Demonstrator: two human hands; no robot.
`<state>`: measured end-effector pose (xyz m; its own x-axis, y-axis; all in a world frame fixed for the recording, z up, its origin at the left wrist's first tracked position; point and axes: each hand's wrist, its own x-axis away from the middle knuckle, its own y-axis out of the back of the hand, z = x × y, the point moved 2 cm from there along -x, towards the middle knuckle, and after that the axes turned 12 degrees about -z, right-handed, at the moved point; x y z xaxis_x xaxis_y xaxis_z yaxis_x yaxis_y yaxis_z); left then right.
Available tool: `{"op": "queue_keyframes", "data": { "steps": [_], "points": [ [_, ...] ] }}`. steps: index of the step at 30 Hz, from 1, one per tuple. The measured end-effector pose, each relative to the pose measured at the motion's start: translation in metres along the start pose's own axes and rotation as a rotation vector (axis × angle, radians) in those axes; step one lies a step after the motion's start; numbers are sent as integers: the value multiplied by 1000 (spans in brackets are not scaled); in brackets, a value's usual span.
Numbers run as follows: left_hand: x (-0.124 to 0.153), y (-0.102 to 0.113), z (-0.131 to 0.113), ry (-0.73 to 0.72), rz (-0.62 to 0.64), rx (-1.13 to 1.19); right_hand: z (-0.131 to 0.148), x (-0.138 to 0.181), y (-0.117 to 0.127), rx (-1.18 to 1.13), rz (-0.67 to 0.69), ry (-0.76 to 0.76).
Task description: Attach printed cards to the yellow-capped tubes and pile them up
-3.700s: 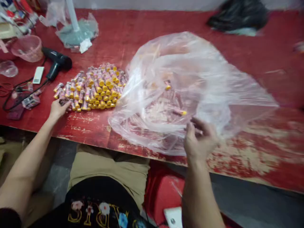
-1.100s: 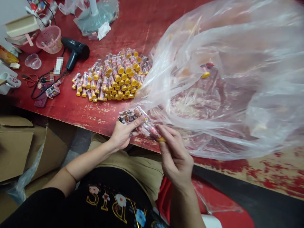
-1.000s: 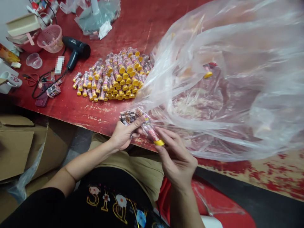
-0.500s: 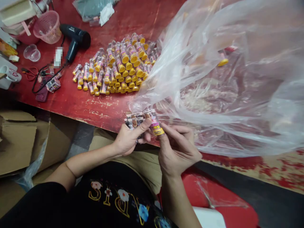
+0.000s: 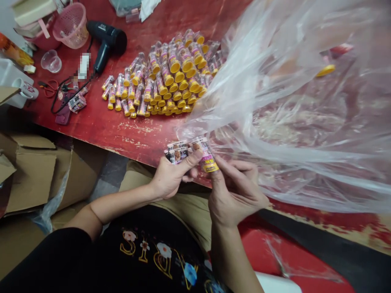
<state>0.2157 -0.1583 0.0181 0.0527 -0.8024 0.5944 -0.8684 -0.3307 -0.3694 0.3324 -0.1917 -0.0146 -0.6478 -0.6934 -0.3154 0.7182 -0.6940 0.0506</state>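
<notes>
My left hand (image 5: 171,177) is closed around a small stack of printed label sleeves (image 5: 177,154), dark with brown pictures. Its thumb also presses on the upper part of a small clear tube (image 5: 208,159) that has a pink and yellow label. At the tube's yellow lower end, my right hand (image 5: 235,199) pinches it between thumb and fingers. Both hands are over the front edge of the red table, the tube tilted between them. Beyond them lies a heap of similar tubes with yellow ends (image 5: 166,79).
A big clear plastic bag (image 5: 293,110) spreads over the right side of the red table (image 5: 100,136). At the left are a hair dryer (image 5: 106,40), a pink basket (image 5: 71,26), red-handled scissors (image 5: 48,88) and a mug (image 5: 26,88). Cardboard boxes (image 5: 33,175) stand below the table edge.
The whole view has shifted, so the table things appear further right. Both hands keep nearly the same hold on the tube and the label sleeves.
</notes>
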Motion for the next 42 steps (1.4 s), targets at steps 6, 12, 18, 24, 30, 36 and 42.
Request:
{"op": "queue_keyframes", "data": {
  "steps": [6,12,18,24,30,36,42],
  "points": [
    [-18,21,-5,-41,-130,44,-4,4,1,-30,113,-92],
    [-36,71,-55,-132,-326,145,-17,9,-9,-27,175,-40],
    [-17,57,-50,0,-223,190,1,9,-49,-149,340,106],
    [0,37,-31,-37,-220,160,11,9,-45,-148,297,125],
    [4,33,-24,-103,-183,91,15,13,-32,-120,202,97],
    [7,30,-25,-109,-192,68,14,13,-34,-107,227,93],
    [-21,64,-26,-151,-237,-50,3,15,-27,-82,226,39]
  ]
}}
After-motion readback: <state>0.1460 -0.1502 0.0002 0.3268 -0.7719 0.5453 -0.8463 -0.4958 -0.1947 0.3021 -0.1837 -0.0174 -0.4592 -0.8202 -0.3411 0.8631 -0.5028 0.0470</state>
